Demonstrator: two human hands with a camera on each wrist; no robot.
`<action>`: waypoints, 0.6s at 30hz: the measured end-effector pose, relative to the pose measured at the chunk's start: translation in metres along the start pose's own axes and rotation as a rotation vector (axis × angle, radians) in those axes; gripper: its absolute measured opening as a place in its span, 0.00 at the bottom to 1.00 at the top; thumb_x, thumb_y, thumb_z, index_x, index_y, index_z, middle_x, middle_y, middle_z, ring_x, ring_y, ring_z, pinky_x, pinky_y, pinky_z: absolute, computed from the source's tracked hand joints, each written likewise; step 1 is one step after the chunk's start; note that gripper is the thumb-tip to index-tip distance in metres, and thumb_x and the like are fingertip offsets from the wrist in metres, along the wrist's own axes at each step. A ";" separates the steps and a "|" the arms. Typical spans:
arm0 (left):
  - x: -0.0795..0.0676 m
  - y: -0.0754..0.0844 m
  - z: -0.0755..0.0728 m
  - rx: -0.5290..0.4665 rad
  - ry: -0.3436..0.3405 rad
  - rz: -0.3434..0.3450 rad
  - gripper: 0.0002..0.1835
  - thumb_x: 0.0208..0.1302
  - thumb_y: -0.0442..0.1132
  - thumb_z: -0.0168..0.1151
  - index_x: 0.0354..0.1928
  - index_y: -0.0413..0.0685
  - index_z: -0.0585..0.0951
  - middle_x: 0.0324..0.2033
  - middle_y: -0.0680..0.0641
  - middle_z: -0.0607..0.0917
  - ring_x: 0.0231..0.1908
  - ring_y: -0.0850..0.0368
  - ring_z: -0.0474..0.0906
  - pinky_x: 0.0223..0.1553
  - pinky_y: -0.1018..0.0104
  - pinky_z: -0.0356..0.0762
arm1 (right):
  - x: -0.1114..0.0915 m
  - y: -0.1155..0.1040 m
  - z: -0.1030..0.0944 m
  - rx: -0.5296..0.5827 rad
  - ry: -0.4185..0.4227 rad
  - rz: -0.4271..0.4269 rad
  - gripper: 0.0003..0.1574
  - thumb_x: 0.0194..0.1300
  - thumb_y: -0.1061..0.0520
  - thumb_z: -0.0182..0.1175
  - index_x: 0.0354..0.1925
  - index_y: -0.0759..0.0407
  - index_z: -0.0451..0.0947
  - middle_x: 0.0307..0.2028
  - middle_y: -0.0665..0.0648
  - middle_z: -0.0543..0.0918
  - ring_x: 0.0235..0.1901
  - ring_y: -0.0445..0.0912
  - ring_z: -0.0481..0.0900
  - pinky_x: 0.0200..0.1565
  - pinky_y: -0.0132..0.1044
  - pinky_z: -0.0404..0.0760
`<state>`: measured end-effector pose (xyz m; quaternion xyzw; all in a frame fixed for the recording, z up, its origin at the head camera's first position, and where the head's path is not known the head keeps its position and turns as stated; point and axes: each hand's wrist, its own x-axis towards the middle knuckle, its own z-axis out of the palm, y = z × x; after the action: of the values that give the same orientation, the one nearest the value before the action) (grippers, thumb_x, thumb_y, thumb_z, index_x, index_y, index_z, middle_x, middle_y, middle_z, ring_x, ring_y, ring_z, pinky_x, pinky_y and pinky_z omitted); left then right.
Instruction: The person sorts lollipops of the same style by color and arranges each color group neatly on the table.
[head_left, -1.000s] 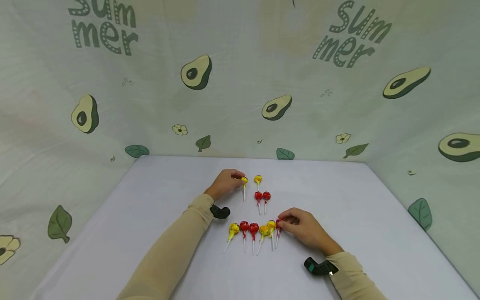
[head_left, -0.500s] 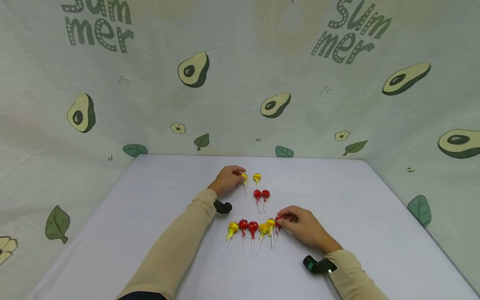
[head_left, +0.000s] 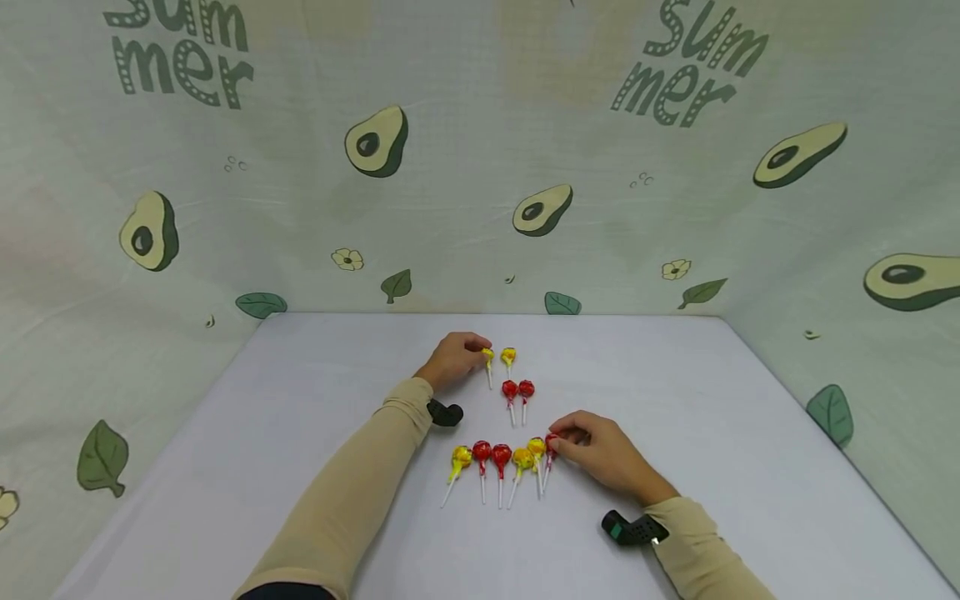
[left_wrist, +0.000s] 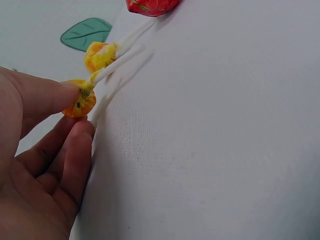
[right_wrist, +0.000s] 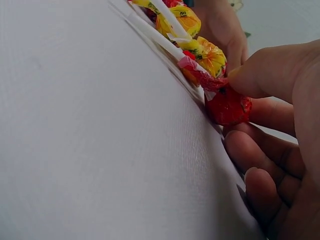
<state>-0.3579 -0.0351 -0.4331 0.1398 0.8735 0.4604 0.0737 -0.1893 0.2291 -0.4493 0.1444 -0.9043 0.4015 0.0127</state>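
Observation:
My left hand (head_left: 455, 360) pinches a yellow-wrapped lollipop (left_wrist: 80, 102) by its candy end between thumb and fingers, its white stick pointing toward me. Just right of it lies another yellow lollipop (head_left: 508, 356), and two red lollipops (head_left: 518, 390) lie side by side nearer to me. Closer in, my right hand (head_left: 606, 450) grips a red lollipop (right_wrist: 227, 106) by its candy at the right end of a row. Against it in that row is a yellow lollipop (right_wrist: 211, 57), and the remaining candies, red and yellow, continue leftward, with a yellow lollipop (head_left: 461, 457) at the left end.
Everything lies on a table (head_left: 360, 350) with a white cover. Behind and beside it hangs a cloth (head_left: 450, 250) printed with avocados, leaves and lettering. Each wrist wears a dark camera band, such as the right one (head_left: 634, 529).
My left hand has brought its yellow lollipop slightly right, closer to the other yellow one. The right hand stays at the red lollipop. The head view has shifted a little.

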 end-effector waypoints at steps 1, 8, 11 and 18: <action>0.000 0.000 0.000 -0.001 0.000 -0.001 0.13 0.68 0.36 0.64 0.53 0.49 0.84 0.47 0.50 0.83 0.49 0.52 0.77 0.56 0.56 0.75 | 0.000 0.000 0.000 0.001 0.000 0.006 0.10 0.65 0.50 0.69 0.44 0.49 0.84 0.32 0.43 0.80 0.34 0.41 0.76 0.37 0.34 0.75; 0.001 -0.001 0.003 0.013 0.005 0.007 0.12 0.68 0.37 0.64 0.52 0.50 0.84 0.47 0.51 0.83 0.49 0.53 0.77 0.55 0.57 0.75 | 0.000 -0.001 0.000 0.012 -0.013 0.027 0.11 0.65 0.49 0.68 0.44 0.50 0.84 0.33 0.44 0.81 0.34 0.42 0.76 0.37 0.34 0.75; 0.001 0.000 0.003 0.030 0.007 0.025 0.12 0.69 0.37 0.63 0.53 0.49 0.84 0.48 0.50 0.83 0.49 0.52 0.77 0.56 0.56 0.75 | 0.001 -0.001 0.000 0.017 -0.006 0.032 0.10 0.65 0.50 0.69 0.44 0.49 0.84 0.33 0.44 0.81 0.34 0.42 0.77 0.37 0.34 0.75; 0.002 0.002 0.004 0.049 0.018 0.018 0.12 0.69 0.38 0.63 0.53 0.50 0.84 0.49 0.50 0.83 0.51 0.52 0.77 0.57 0.54 0.74 | 0.001 -0.002 0.000 0.011 0.002 0.029 0.10 0.65 0.50 0.68 0.44 0.49 0.84 0.33 0.44 0.80 0.34 0.41 0.76 0.37 0.34 0.75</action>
<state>-0.3583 -0.0305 -0.4341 0.1451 0.8838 0.4409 0.0582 -0.1894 0.2277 -0.4482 0.1310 -0.9040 0.4070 0.0069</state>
